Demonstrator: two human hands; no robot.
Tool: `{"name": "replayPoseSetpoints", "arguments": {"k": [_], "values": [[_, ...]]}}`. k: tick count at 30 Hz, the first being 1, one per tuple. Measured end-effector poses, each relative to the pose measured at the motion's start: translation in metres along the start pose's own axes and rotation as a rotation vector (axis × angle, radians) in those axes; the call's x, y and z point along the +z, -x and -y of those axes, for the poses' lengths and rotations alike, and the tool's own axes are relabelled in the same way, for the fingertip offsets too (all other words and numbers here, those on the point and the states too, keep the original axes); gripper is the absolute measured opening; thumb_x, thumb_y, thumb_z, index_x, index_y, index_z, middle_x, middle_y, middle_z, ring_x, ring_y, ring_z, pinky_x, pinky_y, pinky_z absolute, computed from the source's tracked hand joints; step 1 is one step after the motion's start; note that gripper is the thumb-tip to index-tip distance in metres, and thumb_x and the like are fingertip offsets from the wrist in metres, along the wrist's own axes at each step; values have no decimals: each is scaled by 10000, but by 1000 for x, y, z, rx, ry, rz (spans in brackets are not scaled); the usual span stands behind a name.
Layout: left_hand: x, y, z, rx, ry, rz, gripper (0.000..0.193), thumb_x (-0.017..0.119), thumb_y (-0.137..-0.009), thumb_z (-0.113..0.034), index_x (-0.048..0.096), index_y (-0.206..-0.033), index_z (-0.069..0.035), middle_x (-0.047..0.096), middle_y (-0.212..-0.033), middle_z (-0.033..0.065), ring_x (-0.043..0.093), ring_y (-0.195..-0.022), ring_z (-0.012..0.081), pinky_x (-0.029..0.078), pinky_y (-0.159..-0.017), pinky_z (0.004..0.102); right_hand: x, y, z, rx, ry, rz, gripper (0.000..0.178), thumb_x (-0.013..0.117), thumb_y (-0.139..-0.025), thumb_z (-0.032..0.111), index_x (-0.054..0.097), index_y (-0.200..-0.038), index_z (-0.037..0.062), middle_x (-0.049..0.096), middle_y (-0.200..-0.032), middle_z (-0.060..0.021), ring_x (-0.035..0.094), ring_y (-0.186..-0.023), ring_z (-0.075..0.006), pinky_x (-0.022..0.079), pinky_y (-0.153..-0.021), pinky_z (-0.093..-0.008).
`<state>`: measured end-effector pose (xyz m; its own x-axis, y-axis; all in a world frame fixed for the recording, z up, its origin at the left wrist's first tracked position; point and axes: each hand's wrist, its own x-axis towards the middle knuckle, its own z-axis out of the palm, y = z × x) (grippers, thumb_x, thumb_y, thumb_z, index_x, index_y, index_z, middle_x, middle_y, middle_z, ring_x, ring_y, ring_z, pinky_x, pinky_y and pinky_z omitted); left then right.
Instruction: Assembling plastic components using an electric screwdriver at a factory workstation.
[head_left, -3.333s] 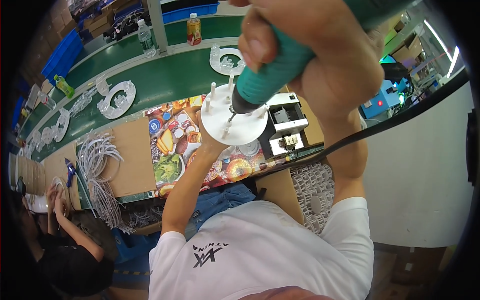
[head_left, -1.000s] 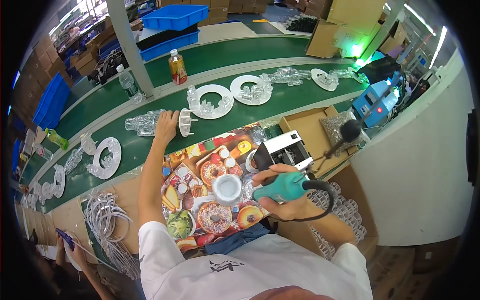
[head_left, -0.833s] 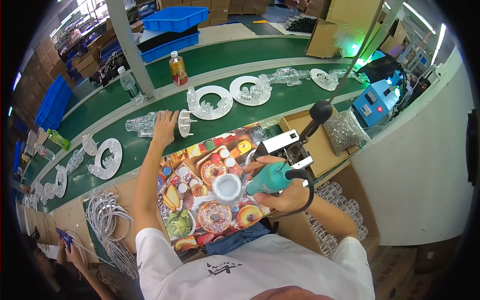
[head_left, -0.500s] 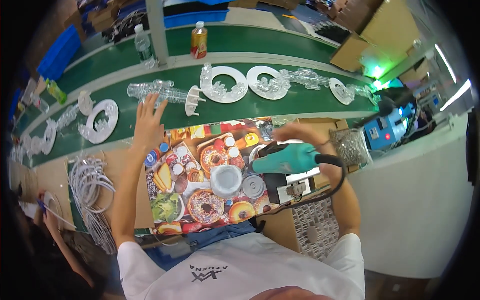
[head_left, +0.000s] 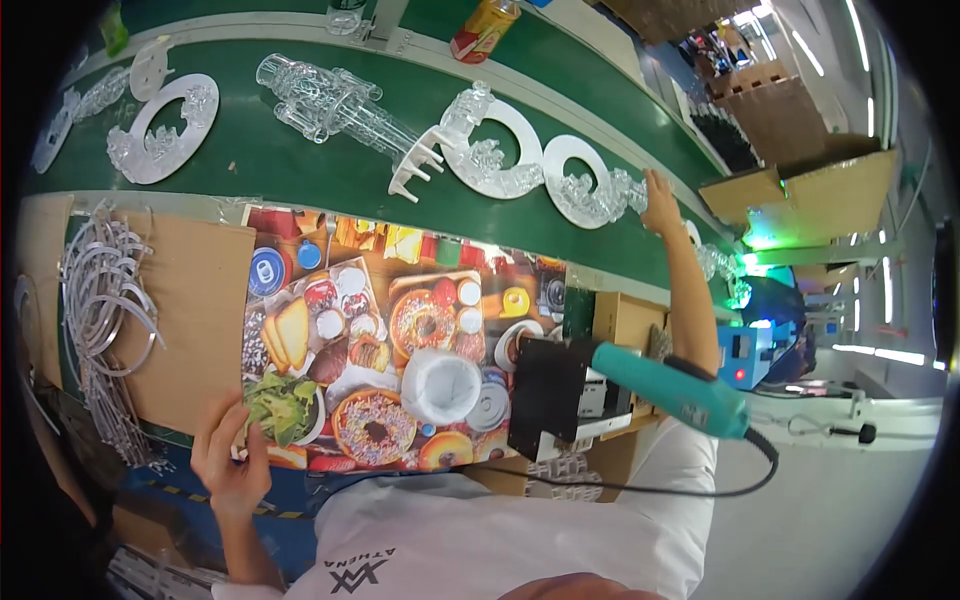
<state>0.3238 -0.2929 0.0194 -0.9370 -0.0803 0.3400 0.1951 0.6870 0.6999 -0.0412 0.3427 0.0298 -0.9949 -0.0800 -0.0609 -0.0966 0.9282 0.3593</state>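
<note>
At the far right my right hand (head_left: pixel 660 207) reaches over the green bench, fingers closed around part of a clear plastic assembly (head_left: pixel 625 190); the grip is partly hidden. Beside it lies a white ring (head_left: pixel 592 155) with clear pieces on it. My left hand (head_left: pixel 232 465) hovers near the left front corner of the food-printed mat (head_left: pixel 400 262), fingers bent but apart. A small white spot shows between those fingers, too small to name. On the mat stands a white round bowl-like container (head_left: pixel 441 386), next to a flat clear lid-like disc (head_left: pixel 488 408).
A teal corded tool (head_left: pixel 670 388) rests in a black stand (head_left: pixel 548 395) right of the mat. Another clear assembly (head_left: pixel 335 105) and white rings (head_left: pixel 165 130) line the green bench. Grey-white cable bundles (head_left: pixel 105 320) lie on cardboard at left. A drink bottle (head_left: pixel 485 30) stands behind.
My left hand has drawn back from the clear assembly to the mat's near left corner. My right hand has gone from beside the teal tool to the far right. The view has turned right.
</note>
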Motion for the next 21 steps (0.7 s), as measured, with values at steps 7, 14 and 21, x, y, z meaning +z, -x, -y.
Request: {"name": "replayPoseSetpoints", "arguments": {"k": [7,14,21], "values": [[-12,54,20,-314,115,-82,239,538,-804,103,589,-1027,32,627,-1023,159,607,-956,263,452,-855,341,45,-16,-5,63,43,151,1014,719,-571,18,195,-1435,105,364,-1396,-167,355,-1286,-366,342,-1052,-425],[1,58,31,-349,112,-38,259,539,-806,92,590,-1053,33,637,-1018,141,603,-962,251,442,-870,344,56,-8,4,-5,358,-102,683,768,-618,150,457,-1226,113,519,-1145,-113,510,-1087,-304,435,-900,-425],[-2,34,1,-335,70,77,222,579,-788,44,618,-1006,31,644,-955,156,620,-893,241,458,-799,341,10,43,-44,268,-123,-545,611,751,-638,183,487,-1168,31,583,-1029,-203,566,-957,-367,448,-851,-432]]}}
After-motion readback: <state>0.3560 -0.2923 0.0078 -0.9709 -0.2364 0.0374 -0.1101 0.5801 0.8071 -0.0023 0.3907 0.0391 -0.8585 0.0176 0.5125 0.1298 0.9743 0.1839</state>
